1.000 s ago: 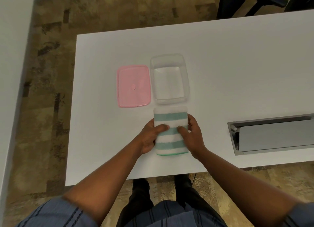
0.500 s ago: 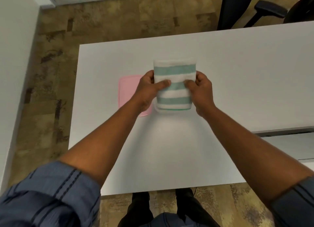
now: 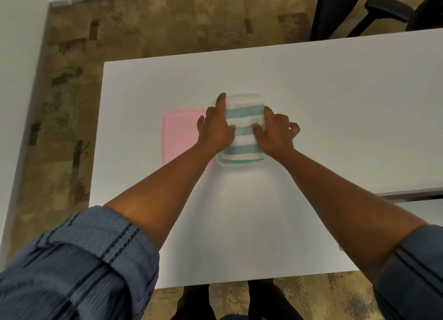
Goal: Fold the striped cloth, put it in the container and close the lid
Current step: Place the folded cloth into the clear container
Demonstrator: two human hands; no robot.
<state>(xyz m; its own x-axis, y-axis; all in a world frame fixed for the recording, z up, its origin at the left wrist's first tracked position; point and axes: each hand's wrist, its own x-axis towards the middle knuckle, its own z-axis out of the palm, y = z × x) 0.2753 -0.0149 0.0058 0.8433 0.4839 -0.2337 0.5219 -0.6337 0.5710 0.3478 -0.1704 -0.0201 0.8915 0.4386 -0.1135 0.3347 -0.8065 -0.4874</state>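
The folded cloth (image 3: pixel 243 128), white with teal stripes, lies inside the clear plastic container (image 3: pixel 237 164) near the middle of the white table (image 3: pixel 335 104). My left hand (image 3: pixel 214 127) grips the cloth's left side, index finger stretched along the container's far left corner. My right hand (image 3: pixel 275 132) holds its right side, thumb pressed on top. The pink lid (image 3: pixel 178 137) lies flat on the table just left of the container, partly hidden by my left hand and forearm.
A recessed cable tray edge (image 3: pixel 412 196) shows at the table's right. Black office chairs (image 3: pixel 374 10) stand beyond the far edge. A white wall (image 3: pixel 16 80) runs along the left, with patterned carpet between it and the table.
Both hands lifted the folded cloth from the table's near side, carried it forward over the container, and lowered it inside. My left index finger has stretched out.
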